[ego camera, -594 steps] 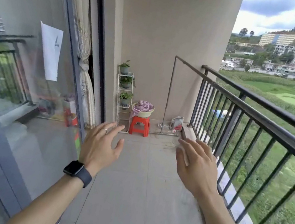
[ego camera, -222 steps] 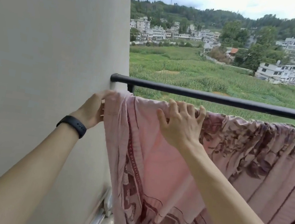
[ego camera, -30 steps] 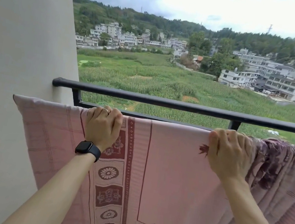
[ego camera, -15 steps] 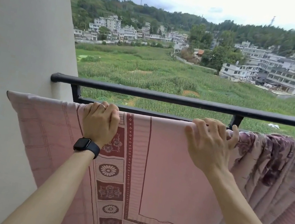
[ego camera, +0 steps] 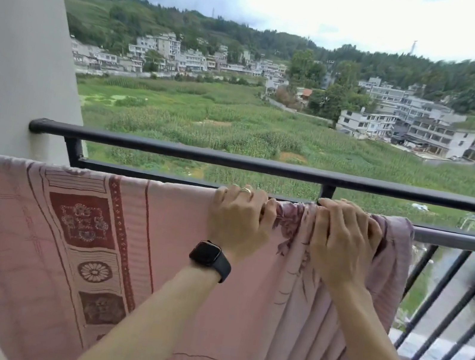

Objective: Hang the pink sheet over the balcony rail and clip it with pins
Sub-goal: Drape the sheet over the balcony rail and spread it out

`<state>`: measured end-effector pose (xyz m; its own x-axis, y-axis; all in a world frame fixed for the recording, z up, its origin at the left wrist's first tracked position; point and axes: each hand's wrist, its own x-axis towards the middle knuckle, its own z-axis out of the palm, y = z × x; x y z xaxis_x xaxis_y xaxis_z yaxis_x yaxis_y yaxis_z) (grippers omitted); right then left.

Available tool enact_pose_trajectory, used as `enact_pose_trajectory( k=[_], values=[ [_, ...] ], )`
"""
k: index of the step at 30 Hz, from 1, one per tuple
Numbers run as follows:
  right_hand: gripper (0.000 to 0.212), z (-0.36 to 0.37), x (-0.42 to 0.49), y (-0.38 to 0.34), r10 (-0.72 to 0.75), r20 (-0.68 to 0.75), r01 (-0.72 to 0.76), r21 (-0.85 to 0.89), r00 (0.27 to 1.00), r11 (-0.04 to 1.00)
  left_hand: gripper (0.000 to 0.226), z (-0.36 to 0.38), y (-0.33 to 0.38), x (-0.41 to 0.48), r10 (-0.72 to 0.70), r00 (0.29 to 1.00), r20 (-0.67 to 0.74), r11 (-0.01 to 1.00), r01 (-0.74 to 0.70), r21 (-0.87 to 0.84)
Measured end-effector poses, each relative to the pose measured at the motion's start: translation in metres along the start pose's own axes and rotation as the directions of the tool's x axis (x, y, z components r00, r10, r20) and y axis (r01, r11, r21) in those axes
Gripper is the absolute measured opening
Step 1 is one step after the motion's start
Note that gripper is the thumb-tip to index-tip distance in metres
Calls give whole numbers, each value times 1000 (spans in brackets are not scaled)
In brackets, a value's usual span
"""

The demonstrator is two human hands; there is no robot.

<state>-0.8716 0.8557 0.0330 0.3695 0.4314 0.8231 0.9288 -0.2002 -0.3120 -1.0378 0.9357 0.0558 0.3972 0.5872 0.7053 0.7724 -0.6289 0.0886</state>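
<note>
Head view shows your left hand [ego camera: 240, 222] and right hand [ego camera: 341, 244] side by side at centre frame, fingers curled tight over the top edge of the pink sheet [ego camera: 111, 253], which drapes a grey bar [ego camera: 464, 242] just below the black balcony rail [ego camera: 233, 160]. Right of your hands the cloth is bunched. Your smartwatch [ego camera: 210, 258] face is dark; no writing is legible anywhere.

The pink sheet [ego camera: 113, 240] hangs over a grey bar [ego camera: 464, 242] just inside the black balcony rail [ego camera: 233, 160]. The left hand [ego camera: 236, 223] and right hand [ego camera: 341, 244] grip its top edge side by side, where the cloth bunches, seemingly still gathered at the right end.
</note>
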Motion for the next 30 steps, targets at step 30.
enact_pose_trajectory(
  k=[30],
  values=[
    [40,-58,5,211,-12,-39,9,-71,999,997,43,29,23,2,-202,941,-273,972,227,65]
  ],
)
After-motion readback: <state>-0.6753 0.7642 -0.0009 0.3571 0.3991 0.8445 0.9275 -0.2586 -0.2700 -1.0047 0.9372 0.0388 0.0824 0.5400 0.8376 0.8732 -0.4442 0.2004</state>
